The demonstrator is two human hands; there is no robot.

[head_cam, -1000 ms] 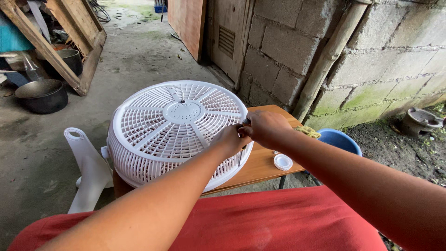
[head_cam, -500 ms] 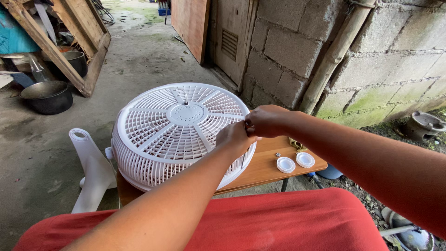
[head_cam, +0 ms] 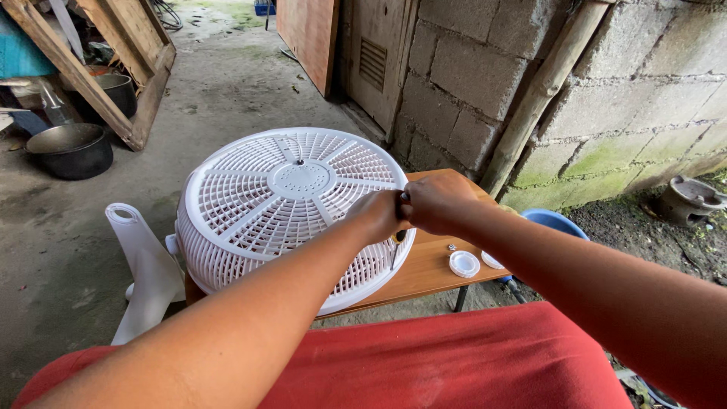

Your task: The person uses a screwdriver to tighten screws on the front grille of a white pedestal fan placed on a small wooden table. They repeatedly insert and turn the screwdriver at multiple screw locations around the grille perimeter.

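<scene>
Far left: dark round metal pot (head_cam: 70, 149) on concrete floor (head_cam: 219, 98), under slanted wooden frame (head_cam: 98, 68). White plastic fan stand (head_cam: 148, 269) upright on floor, just beside bench. Round white plastic fan grille (head_cam: 284, 204) lying flat, domed face up, on small brown wooden bench (head_cam: 432, 265), overhanging bench's left edge. Looks light, stiff at rim, thin ribs likely brittle and easy to snap; smooth plastic, a bit slippery. Best held at thick outer rim, not at ribs or centre disc.

Left hand (head_cam: 379, 214) at grille's right rim, fingers curled together onto edge; exact hold hidden under knuckles. Right hand (head_cam: 435, 201) touching left, fingers closed tight over same rim spot; thin dark tool tip (head_cam: 395, 250) pokes down below hands, which hand holds it cannot tell. Red cloth (head_cam: 454, 363) across lap in foreground.

Right of hands: two small white round plastic caps (head_cam: 464, 263) on bench, tiny screw-like piece near them. Blue plastic basin (head_cam: 556, 221) behind bench, by bamboo pole (head_cam: 541, 91) leaning on grey block wall (head_cam: 606, 83). Small grey clay stove (head_cam: 689, 198) far right on dirt. No packages, labels or signs visible; blue crate-like thing top centre too small to tell.
</scene>
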